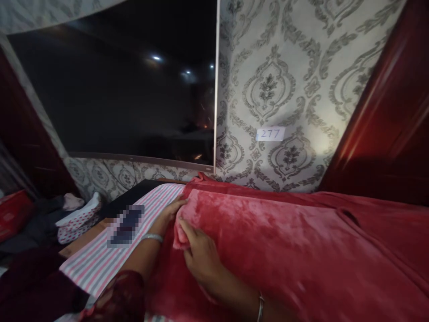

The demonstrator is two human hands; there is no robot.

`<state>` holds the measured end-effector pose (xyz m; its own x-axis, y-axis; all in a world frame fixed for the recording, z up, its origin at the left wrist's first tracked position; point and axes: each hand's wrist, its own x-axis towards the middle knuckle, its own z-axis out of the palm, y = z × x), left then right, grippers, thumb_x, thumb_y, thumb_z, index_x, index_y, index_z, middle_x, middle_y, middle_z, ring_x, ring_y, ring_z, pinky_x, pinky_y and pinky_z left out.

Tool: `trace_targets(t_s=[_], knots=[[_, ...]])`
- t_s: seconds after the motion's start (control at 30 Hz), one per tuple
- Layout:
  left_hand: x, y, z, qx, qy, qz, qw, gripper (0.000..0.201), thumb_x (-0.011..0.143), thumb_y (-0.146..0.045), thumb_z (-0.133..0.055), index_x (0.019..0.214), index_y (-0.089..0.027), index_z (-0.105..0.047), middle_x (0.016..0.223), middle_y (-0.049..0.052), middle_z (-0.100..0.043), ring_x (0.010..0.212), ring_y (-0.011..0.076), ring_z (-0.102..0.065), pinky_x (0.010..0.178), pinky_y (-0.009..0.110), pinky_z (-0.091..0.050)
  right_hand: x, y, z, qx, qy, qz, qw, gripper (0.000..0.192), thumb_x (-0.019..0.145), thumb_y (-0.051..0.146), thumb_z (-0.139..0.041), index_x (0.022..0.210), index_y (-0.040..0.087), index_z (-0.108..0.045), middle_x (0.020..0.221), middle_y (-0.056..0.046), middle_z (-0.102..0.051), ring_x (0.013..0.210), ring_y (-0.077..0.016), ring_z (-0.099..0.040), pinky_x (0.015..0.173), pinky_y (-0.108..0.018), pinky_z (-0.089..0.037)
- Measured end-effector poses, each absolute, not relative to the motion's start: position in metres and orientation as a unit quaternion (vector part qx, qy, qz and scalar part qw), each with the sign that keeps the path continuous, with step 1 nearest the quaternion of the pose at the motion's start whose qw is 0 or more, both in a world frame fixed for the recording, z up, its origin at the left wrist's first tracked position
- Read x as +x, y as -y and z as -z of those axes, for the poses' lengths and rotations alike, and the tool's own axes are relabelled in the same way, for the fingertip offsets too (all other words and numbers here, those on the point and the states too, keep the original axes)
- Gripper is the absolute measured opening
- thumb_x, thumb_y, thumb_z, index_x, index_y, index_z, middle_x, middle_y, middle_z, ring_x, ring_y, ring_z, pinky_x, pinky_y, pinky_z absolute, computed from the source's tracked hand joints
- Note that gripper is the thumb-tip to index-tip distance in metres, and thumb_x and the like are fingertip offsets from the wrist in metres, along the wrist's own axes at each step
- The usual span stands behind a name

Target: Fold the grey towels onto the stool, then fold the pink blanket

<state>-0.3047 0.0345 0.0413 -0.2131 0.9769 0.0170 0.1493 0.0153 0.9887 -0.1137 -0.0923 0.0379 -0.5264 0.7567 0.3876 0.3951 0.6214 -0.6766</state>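
Both hands grip the folded corner of the soft red plush blanket (268, 241): left hand (170, 213) above, right hand (201, 257) below.

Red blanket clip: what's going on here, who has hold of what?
A person is handling a plush red blanket spread over a surface against the patterned wall. The right hand pinches a folded corner of it, and the left hand presses the same edge from the other side. Beneath lies a pink-and-grey striped cloth with a dark flat object, blurred out, on it. A label reading 277 is on the wall.
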Motion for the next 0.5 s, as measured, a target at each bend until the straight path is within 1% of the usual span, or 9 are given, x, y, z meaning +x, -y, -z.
trace_targets(t_s=[0.13, 0.2, 0.3, 0.4, 0.5], knots=[[-0.287, -0.056, -0.060, 0.501, -0.585, -0.497, 0.399, 0.051, 0.058, -0.024, -0.077, 0.109, -0.020, -0.074, 0.129, 0.014, -0.073, 0.128, 0.0354, -0.062, 0.105, 0.043, -0.053, -0.095, 0.099, -0.053, -0.354, 0.848, -0.218, 0.328, 0.082, 0.081, 0.012, -0.053, 0.159, 0.031, -0.039, 0.124, -0.009, -0.067, 0.114, -0.0272, -0.061, 0.097, -0.042, -0.052], [-0.272, -0.067, -0.072, 0.520, -0.578, -0.493, 0.391, 0.048, 0.057, -0.020, -0.073, 0.106, -0.018, -0.074, 0.129, 0.014, -0.073, 0.131, 0.0363, -0.060, 0.109, 0.044, -0.050, -0.083, 0.104, -0.057, -0.357, 0.846, -0.222, 0.328, 0.083, 0.081, 0.014, -0.053, 0.160, 0.032, -0.037, 0.122, -0.008, -0.066, 0.109, -0.0261, -0.062, 0.093, -0.040, -0.052], [-0.237, -0.083, -0.088, 0.553, -0.563, -0.483, 0.380, 0.049, 0.061, -0.019, -0.068, 0.109, -0.014, -0.074, 0.121, 0.012, -0.075, 0.125, 0.0373, -0.063, 0.108, 0.046, -0.050, -0.058, 0.114, -0.058, -0.359, 0.826, -0.249, 0.357, 0.087, 0.078, 0.014, -0.053, 0.162, 0.033, -0.035, 0.124, -0.008, -0.065, 0.108, -0.0246, -0.063, 0.095, -0.040, -0.052], [-0.188, -0.095, -0.101, 0.595, -0.541, -0.467, 0.368, 0.051, 0.066, -0.014, -0.062, 0.117, -0.014, -0.072, 0.122, 0.009, -0.074, 0.121, 0.0320, -0.065, 0.104, 0.040, -0.052, -0.023, 0.125, -0.057, -0.369, 0.798, -0.262, 0.399, 0.089, 0.076, 0.012, -0.051, 0.161, 0.031, -0.037, 0.130, -0.009, -0.064, 0.111, -0.0243, -0.063, 0.098, -0.041, -0.052], [-0.127, -0.107, -0.110, 0.644, -0.519, -0.438, 0.353, 0.050, 0.073, -0.009, -0.060, 0.121, -0.014, -0.071, 0.124, 0.010, -0.073, 0.116, 0.0272, -0.067, 0.100, 0.036, -0.053, 0.019, 0.134, -0.049, -0.398, 0.760, -0.269, 0.438, 0.087, 0.076, 0.011, -0.050, 0.160, 0.032, -0.040, 0.124, -0.008, -0.067, 0.103, -0.0221, -0.067, 0.094, -0.039, -0.055]])
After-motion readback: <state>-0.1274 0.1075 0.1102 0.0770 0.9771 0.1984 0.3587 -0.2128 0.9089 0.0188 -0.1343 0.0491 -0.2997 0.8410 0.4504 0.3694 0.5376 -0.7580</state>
